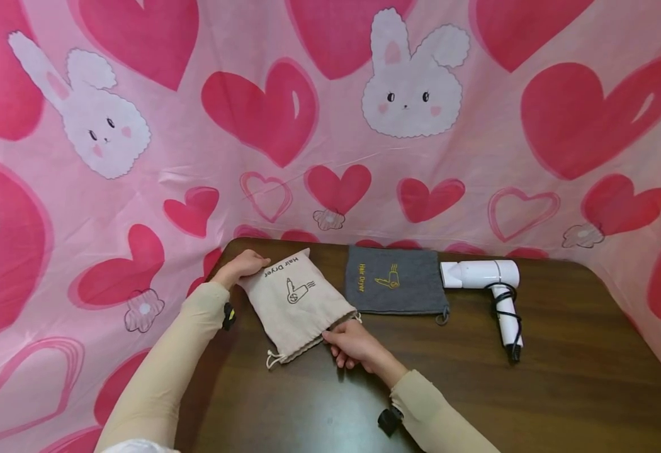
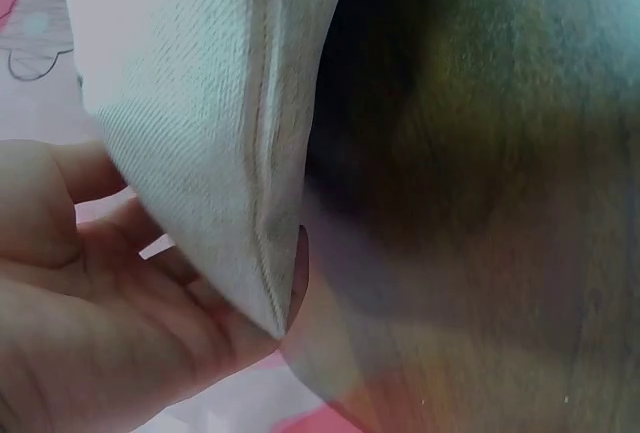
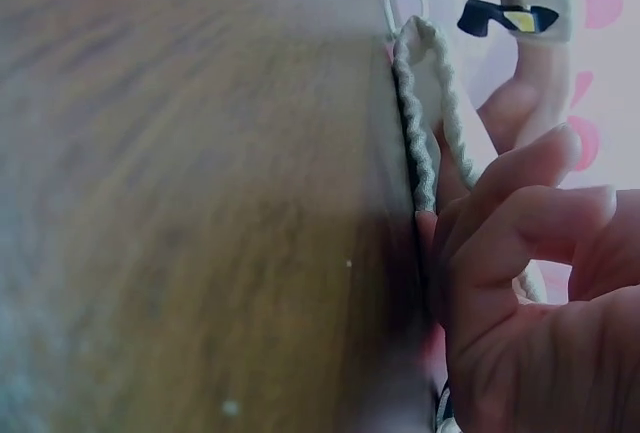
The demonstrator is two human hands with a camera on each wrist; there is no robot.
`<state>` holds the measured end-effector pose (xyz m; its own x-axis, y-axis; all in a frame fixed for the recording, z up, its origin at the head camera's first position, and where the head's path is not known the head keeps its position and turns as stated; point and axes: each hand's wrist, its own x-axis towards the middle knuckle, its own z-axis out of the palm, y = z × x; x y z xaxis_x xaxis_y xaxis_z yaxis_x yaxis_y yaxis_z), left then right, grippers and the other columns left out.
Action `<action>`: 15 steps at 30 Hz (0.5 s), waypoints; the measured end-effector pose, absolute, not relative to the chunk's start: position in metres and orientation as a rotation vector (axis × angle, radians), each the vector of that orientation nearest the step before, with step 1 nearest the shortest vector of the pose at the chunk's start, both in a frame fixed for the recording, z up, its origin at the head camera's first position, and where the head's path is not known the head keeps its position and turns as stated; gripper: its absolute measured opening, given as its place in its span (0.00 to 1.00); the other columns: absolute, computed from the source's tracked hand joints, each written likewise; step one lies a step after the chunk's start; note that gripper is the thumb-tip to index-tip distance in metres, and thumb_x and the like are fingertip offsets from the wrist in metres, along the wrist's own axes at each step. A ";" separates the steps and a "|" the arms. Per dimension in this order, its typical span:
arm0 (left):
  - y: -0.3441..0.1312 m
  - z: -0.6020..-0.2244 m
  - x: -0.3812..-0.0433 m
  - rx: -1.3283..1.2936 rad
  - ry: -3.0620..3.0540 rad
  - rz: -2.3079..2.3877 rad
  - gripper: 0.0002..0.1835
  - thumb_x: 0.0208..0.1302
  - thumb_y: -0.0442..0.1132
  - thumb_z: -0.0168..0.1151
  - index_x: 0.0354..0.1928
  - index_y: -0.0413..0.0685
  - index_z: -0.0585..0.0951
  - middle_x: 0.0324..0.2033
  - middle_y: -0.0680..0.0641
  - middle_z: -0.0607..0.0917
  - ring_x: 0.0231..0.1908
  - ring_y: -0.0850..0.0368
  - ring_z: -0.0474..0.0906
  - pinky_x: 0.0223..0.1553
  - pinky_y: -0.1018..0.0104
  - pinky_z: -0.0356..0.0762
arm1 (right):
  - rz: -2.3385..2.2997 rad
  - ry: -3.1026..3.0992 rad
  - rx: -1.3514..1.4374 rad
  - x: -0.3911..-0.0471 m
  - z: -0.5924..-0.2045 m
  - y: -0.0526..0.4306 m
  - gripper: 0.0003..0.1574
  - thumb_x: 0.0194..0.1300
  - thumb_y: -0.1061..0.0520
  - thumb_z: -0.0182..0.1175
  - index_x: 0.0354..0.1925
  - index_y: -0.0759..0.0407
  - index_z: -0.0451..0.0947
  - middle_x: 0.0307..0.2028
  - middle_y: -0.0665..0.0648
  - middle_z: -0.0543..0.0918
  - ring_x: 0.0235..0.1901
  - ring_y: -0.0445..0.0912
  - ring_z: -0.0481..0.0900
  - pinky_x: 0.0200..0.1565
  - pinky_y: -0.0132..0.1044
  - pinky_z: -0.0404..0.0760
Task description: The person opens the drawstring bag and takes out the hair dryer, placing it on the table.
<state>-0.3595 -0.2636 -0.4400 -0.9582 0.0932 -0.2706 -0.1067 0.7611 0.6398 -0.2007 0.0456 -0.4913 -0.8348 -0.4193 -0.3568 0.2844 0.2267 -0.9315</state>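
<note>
A cream cloth drawstring bag point(image 1: 302, 308), printed "Hair Dryer" with a dryer drawing, lies at a slant with its gathered mouth toward me. My left hand point(image 1: 242, 265) holds its far left corner; in the left wrist view the fingers of that hand point(image 2: 130, 323) curl behind the pointed corner. At the mouth's right end, my right hand point(image 1: 354, 344) grips the edge. Close up in the right wrist view, the mouth's ruffled rim point(image 3: 412, 123) stands parted beside the curled right hand point(image 3: 540, 283). Whatever the bag may contain is hidden.
A grey drawstring bag point(image 1: 395, 296) with yellow "Hair Dryer" print lies flat to the right. Touching its mouth end is a white hair dryer point(image 1: 478, 275), black cord wrapped around the handle. The brown wooden table point(image 1: 449, 371) meets a pink heart-patterned cloth point(image 1: 330, 145) at the back.
</note>
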 end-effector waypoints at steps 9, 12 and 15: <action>-0.258 -0.443 -0.367 0.025 2.619 1.021 0.20 0.79 0.43 0.56 0.48 0.29 0.86 0.34 0.45 0.82 0.34 0.54 0.79 0.36 0.66 0.78 | -1.674 1.950 -0.094 -0.201 -0.490 0.043 0.20 0.80 0.54 0.59 0.30 0.64 0.76 0.19 0.53 0.75 0.11 0.38 0.74 0.13 0.27 0.69; -0.259 -0.444 -0.368 0.001 2.584 1.031 0.19 0.79 0.44 0.56 0.43 0.33 0.86 0.32 0.47 0.81 0.32 0.56 0.78 0.35 0.66 0.78 | -1.677 1.945 -0.089 -0.201 -0.490 0.043 0.20 0.80 0.54 0.59 0.30 0.64 0.75 0.19 0.53 0.75 0.11 0.38 0.74 0.13 0.27 0.69; -0.259 -0.443 -0.367 -0.030 2.548 1.055 0.19 0.79 0.46 0.57 0.38 0.38 0.86 0.30 0.48 0.81 0.30 0.56 0.78 0.35 0.65 0.78 | -1.689 1.952 -0.100 -0.200 -0.491 0.043 0.20 0.80 0.54 0.59 0.31 0.65 0.75 0.19 0.53 0.75 0.11 0.38 0.73 0.13 0.27 0.69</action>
<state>-0.3675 -0.2592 -0.4429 -0.9269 0.1238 -0.3544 -0.1629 0.7179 0.6768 -0.1996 0.0432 -0.4910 -0.8451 -0.4006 -0.3540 0.2927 0.2074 -0.9334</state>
